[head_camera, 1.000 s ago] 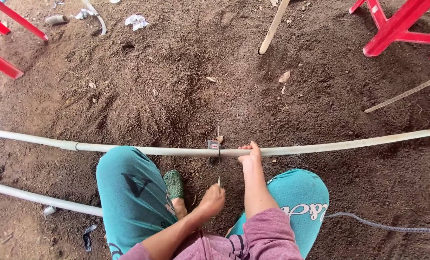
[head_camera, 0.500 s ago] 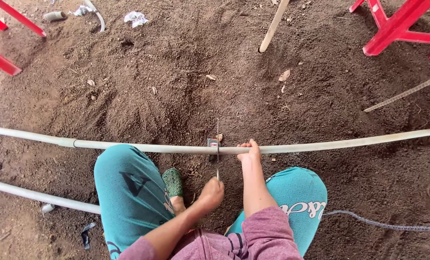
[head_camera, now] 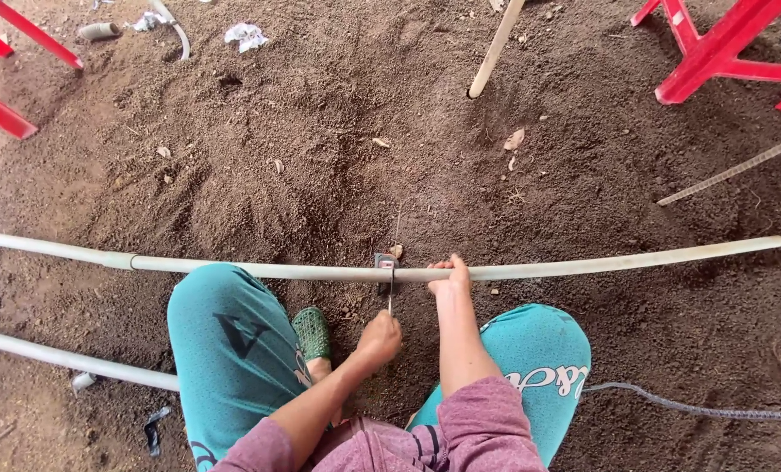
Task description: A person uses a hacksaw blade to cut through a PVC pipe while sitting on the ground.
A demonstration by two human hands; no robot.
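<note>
A long white pipe [head_camera: 583,264] lies across the brown dirt ground [head_camera: 338,157], going from the left side to the right side. The person sits low over it, with knees in teal pants [head_camera: 233,350] on both sides of the arms.

The right hand [head_camera: 450,276] rests on top of the pipe. Its fingers [head_camera: 447,263] curl over the pipe and hold it tight. The pipe passes right under them.

The left hand [head_camera: 380,336] is nearer to the body, a little way from the pipe. Its fingers are closed around the handle of a thin saw blade [head_camera: 392,280]. The blade goes away from the hand, crosses the pipe and pokes out on the far side. It touches the pipe just to the left of the right hand. A small dark piece sits on the pipe at that spot, but it is too small to tell what it is.

A green shoe [head_camera: 311,333] shows between the knees. A second white pipe [head_camera: 67,358] lies on the ground to the left, closer to the person. Red metal legs [head_camera: 714,52] stand at the far right, and more red legs [head_camera: 6,109] stand at the far left. A pale wooden stick [head_camera: 494,48] lies on the dirt far ahead. A thin grey rope [head_camera: 697,409] lies by the right knee.
</note>
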